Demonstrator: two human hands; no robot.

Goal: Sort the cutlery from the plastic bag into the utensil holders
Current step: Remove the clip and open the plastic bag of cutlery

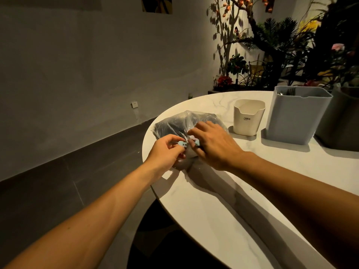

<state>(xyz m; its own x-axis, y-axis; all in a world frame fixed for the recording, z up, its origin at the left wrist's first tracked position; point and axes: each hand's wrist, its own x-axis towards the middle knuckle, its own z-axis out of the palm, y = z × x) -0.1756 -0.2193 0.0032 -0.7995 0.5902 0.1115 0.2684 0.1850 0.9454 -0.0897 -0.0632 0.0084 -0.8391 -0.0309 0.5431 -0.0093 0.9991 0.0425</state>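
both forearms reach forward over the near edge of the round marble-patterned surface (223,210). the left hand (165,152) pinches one end of a pale blue clip (183,143) at the neck of the plastic bag (174,123), which lies near the surface's left edge with dark contents. the right hand (213,144) curls its fingers round the clip's other end. beside the bag stand a cream holder (248,117) and a taller grey holder (295,115). plants (281,45) line the far wall.
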